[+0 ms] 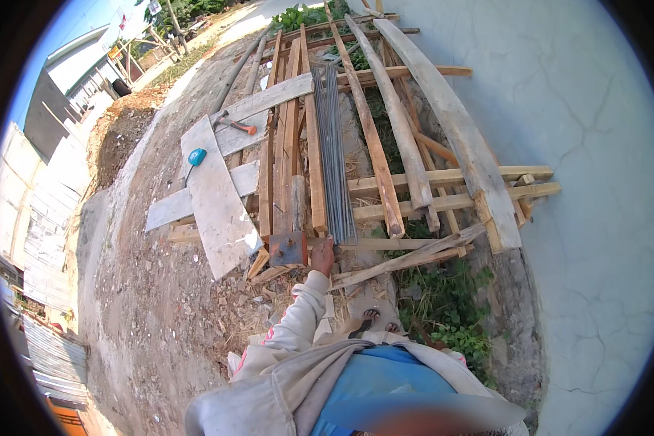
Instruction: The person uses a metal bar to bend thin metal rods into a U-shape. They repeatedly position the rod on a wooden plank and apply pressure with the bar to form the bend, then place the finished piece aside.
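One of the person's hands (323, 256), at the end of a light-sleeved arm coming from the lower edge, is reaching to the near end of a bundle of thin grey steel rods (333, 156) and touching it, though whether the fingers are closing on it cannot be told, and the other hand is lying out of sight. The bundle is lying lengthwise along a rack of wooden planks (443, 178), its near end at the rack's near edge, just beside a rusty metal plate (289, 248). Farther off, a blue tape measure (197, 156) is resting on a pale board (218, 200), and a hammer (234, 125) is lying beyond it near the rack's far left corner.
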Tool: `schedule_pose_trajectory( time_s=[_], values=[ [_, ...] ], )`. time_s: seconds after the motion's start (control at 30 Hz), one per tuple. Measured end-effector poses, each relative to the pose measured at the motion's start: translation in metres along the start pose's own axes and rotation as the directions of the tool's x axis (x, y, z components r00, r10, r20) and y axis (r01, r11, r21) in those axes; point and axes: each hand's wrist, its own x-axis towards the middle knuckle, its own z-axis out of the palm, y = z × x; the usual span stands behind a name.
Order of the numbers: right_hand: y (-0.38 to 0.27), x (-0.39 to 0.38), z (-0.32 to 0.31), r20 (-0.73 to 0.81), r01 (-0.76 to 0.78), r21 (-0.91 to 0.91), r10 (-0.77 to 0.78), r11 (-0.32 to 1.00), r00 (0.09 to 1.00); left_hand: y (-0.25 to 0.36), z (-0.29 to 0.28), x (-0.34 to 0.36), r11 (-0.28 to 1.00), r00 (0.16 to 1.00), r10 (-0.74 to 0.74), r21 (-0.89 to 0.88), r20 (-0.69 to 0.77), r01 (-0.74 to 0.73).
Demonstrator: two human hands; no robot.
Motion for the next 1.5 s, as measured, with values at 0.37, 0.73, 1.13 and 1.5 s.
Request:
schedule_pose_trajectory(
  time_s=[0.37,0.73,1.13,1.5],
  values=[
    [-0.005,-0.021,-0.022,0.041,0.086,-0.109,-0.082,0.99,0.996,0.048,-0.021,-0.072,0.959,0.983,-0.111,-0.243,0.147,0.144],
    [0.008,-0.025,-0.021,0.069,0.117,-0.161,-0.107,0.98,0.992,0.057,-0.042,-0.15,0.847,0.915,-0.253,-0.385,0.313,0.366],
    [0.017,-0.049,-0.023,0.051,0.124,-0.139,-0.118,0.982,0.992,0.08,-0.028,-0.091,0.947,0.976,-0.127,-0.271,0.174,0.171],
    [0.023,-0.053,-0.018,0.065,0.133,-0.157,-0.124,0.979,0.99,0.157,-0.038,-0.146,0.88,0.981,0.016,-0.469,0.194,0.078]
  ],
)
